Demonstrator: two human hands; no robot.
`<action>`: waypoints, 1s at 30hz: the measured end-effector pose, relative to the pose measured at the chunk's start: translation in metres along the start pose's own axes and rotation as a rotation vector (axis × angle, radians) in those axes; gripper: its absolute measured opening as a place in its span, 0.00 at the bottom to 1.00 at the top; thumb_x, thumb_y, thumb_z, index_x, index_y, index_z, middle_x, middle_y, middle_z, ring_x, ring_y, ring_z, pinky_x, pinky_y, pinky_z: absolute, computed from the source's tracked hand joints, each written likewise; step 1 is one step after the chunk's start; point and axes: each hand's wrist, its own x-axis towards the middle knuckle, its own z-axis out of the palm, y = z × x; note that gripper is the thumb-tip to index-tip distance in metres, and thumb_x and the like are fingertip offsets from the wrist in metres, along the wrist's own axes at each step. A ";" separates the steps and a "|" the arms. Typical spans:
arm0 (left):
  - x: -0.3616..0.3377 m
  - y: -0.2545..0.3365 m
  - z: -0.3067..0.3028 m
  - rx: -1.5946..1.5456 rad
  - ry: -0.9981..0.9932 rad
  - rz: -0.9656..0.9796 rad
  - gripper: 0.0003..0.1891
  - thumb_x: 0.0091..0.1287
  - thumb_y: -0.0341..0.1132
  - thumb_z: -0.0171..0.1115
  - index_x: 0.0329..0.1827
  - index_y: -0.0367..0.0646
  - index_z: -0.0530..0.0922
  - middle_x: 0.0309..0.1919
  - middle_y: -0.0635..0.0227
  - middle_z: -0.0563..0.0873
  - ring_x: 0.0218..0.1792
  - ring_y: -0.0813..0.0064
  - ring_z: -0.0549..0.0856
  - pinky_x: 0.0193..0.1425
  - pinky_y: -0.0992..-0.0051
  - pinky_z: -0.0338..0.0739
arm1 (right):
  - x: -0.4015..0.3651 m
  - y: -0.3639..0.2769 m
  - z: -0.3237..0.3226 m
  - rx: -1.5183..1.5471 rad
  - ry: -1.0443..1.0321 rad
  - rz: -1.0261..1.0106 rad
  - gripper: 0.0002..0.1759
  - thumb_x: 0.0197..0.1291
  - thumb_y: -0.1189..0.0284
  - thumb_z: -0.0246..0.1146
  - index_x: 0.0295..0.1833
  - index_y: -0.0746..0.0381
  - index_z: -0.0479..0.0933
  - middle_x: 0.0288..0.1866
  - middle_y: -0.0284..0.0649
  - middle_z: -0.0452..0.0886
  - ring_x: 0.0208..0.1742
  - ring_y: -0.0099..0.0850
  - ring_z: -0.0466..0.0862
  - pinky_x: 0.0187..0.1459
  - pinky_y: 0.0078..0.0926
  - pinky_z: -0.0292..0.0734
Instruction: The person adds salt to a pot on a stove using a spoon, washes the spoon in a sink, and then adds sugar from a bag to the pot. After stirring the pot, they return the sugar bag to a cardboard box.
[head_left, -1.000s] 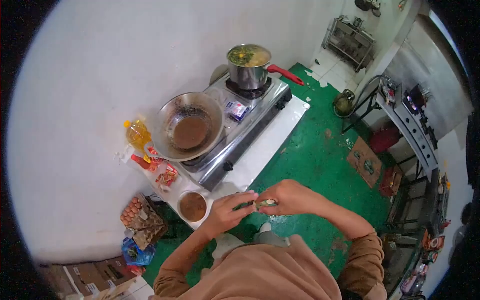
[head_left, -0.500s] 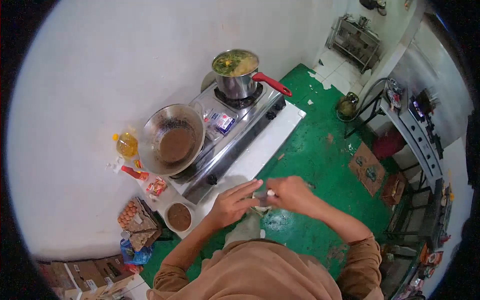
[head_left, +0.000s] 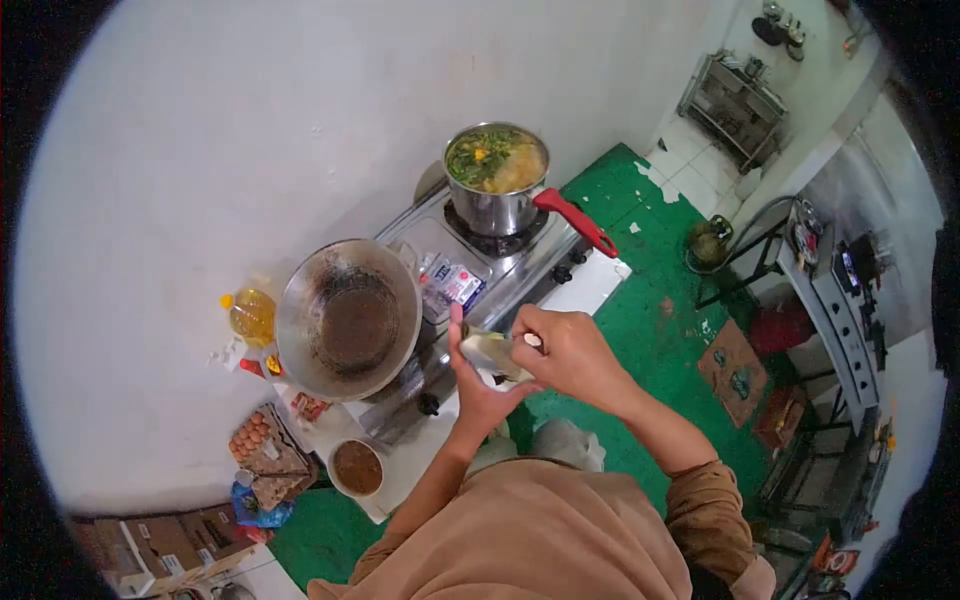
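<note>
My right hand [head_left: 575, 360] is closed around a pale-ended handle in front of my body. From this fist a flat, shiny metal utensil [head_left: 485, 348] points toward my other palm; its exact kind is blurred. My left hand [head_left: 485, 395] is open, fingers stretched upward and thumb apart, right beside the utensil's flat end. Both hands are over the stove's front edge. Beyond them, the wide wok [head_left: 350, 320] with a brown residue stands on the near burner. A steel pot [head_left: 497, 210] of green and yellow soup stands on the far burner.
A red pot handle [head_left: 577, 222] juts over the stove's front edge. A white-labelled plastic packet [head_left: 452, 282] lies between the burners. Left of the wok stands an oil bottle [head_left: 252, 315]; nearer are a bowl of brown liquid [head_left: 357, 468] and an egg tray [head_left: 255, 440].
My left hand has turned upright with its thumb spread, and the right hand has moved up with the utensil. The camera view has shifted, placing the stove lower.
</note>
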 end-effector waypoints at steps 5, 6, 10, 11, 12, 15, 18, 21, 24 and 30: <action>0.028 -0.024 0.016 0.088 0.112 0.018 0.56 0.40 0.29 0.76 0.69 0.38 0.44 0.58 0.56 0.66 0.62 0.59 0.67 0.67 0.62 0.57 | 0.022 0.000 -0.010 0.064 -0.044 -0.094 0.11 0.49 0.68 0.60 0.33 0.65 0.72 0.23 0.49 0.77 0.26 0.48 0.79 0.29 0.41 0.73; 0.030 -0.027 0.019 0.082 0.133 0.012 0.55 0.40 0.28 0.76 0.68 0.37 0.46 0.56 0.57 0.67 0.61 0.59 0.67 0.66 0.62 0.57 | 0.027 0.005 -0.011 0.069 -0.062 -0.105 0.11 0.49 0.68 0.60 0.33 0.65 0.72 0.23 0.49 0.77 0.26 0.48 0.79 0.29 0.41 0.73; 0.040 -0.036 0.026 0.275 0.203 0.064 0.48 0.42 0.29 0.74 0.65 0.36 0.52 0.50 0.60 0.69 0.54 0.60 0.71 0.64 0.60 0.59 | 0.041 0.022 -0.026 0.152 -0.043 -0.144 0.09 0.54 0.70 0.59 0.34 0.65 0.71 0.25 0.48 0.77 0.27 0.47 0.79 0.29 0.40 0.72; 0.043 -0.037 0.027 0.446 0.187 0.085 0.46 0.43 0.30 0.73 0.65 0.37 0.53 0.49 0.61 0.69 0.52 0.61 0.72 0.64 0.59 0.59 | 0.044 0.024 -0.034 0.200 -0.055 -0.154 0.08 0.56 0.70 0.58 0.35 0.65 0.70 0.25 0.47 0.77 0.27 0.46 0.79 0.29 0.40 0.72; 0.052 -0.039 0.034 0.393 0.275 0.169 0.42 0.43 0.31 0.72 0.62 0.38 0.57 0.47 0.61 0.70 0.50 0.60 0.71 0.63 0.59 0.60 | 0.046 0.023 -0.046 0.206 -0.100 -0.154 0.07 0.59 0.71 0.56 0.36 0.65 0.69 0.28 0.48 0.76 0.29 0.47 0.79 0.31 0.40 0.72; 0.071 -0.031 0.042 0.497 0.277 0.304 0.39 0.42 0.31 0.71 0.59 0.39 0.60 0.45 0.61 0.71 0.51 0.59 0.71 0.60 0.59 0.62 | 0.058 0.045 -0.071 0.145 -0.070 -0.291 0.06 0.59 0.73 0.55 0.36 0.65 0.69 0.31 0.50 0.74 0.33 0.48 0.78 0.33 0.41 0.71; 0.086 -0.003 0.051 0.674 0.262 0.319 0.38 0.42 0.30 0.70 0.58 0.40 0.60 0.47 0.60 0.70 0.51 0.58 0.71 0.58 0.60 0.64 | 0.069 0.047 -0.109 -0.022 -0.050 -0.419 0.07 0.60 0.71 0.54 0.34 0.65 0.69 0.31 0.50 0.72 0.33 0.49 0.76 0.33 0.40 0.70; 0.087 -0.026 0.063 0.640 0.302 0.218 0.30 0.48 0.35 0.66 0.54 0.37 0.63 0.49 0.59 0.65 0.52 0.60 0.68 0.59 0.62 0.62 | 0.074 0.060 -0.126 -0.165 0.032 -0.516 0.11 0.62 0.68 0.54 0.32 0.65 0.70 0.31 0.49 0.73 0.30 0.48 0.75 0.30 0.36 0.70; 0.088 -0.037 0.071 0.646 0.339 0.243 0.34 0.46 0.34 0.68 0.57 0.39 0.61 0.50 0.58 0.67 0.53 0.59 0.68 0.57 0.62 0.64 | 0.074 0.067 -0.147 0.115 -0.141 -0.180 0.12 0.65 0.67 0.52 0.32 0.65 0.70 0.32 0.44 0.75 0.26 0.39 0.77 0.29 0.29 0.70; 0.093 -0.047 0.079 0.596 0.387 0.247 0.41 0.44 0.34 0.71 0.62 0.42 0.57 0.50 0.58 0.70 0.52 0.58 0.70 0.56 0.61 0.65 | 0.058 0.073 -0.152 0.848 0.405 -0.289 0.13 0.66 0.68 0.50 0.37 0.67 0.73 0.32 0.42 0.77 0.25 0.25 0.78 0.29 0.19 0.73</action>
